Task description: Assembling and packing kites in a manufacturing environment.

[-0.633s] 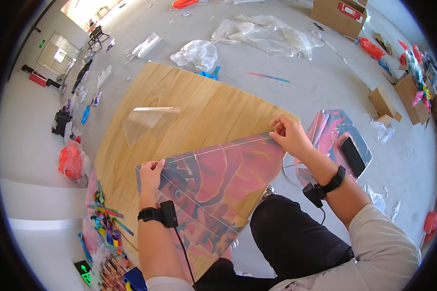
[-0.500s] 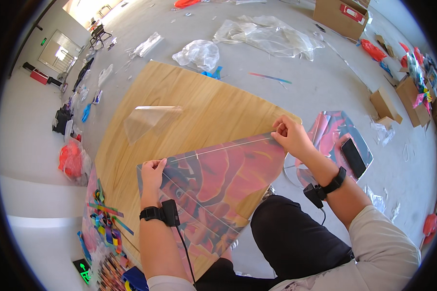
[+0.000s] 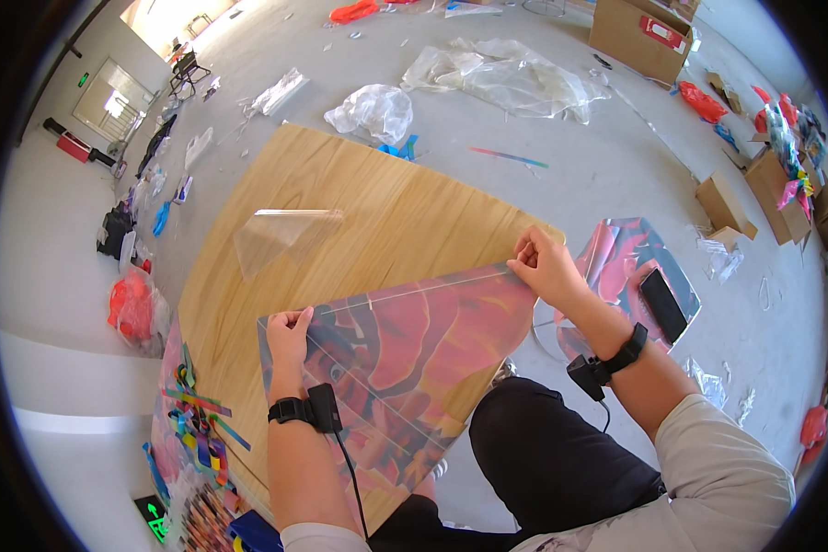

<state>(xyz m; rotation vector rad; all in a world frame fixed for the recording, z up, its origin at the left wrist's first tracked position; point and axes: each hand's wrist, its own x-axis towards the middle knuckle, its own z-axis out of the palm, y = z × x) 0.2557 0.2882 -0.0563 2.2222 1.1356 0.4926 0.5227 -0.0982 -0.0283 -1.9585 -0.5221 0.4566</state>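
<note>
A red, pink and dark printed sheet [image 3: 423,345] with pale straight lines across it lies on the wooden tabletop [image 3: 377,207] in front of me. At its upper left edge my left hand [image 3: 289,339] is closed, thumb and fingers pinching the sheet. My right hand [image 3: 545,265] pinches the sheet's upper right corner near the table's right edge. The top edge runs straight between both hands. Beyond it, a folded piece of clear plastic film [image 3: 285,239] rests on the wood.
At the table's left edge lie colourful ribbon strips [image 3: 202,428] and a bundle of thin sticks [image 3: 212,524]. To my right, a black phone [image 3: 662,304] sits on a printed surface [image 3: 616,244]. Plastic sheeting [image 3: 501,78] and cardboard boxes [image 3: 642,41] are on the floor.
My right hand has shifted slightly left with the sheet's corner still pinched. My left hand stays at the upper left edge. The whole view has moved a little.
</note>
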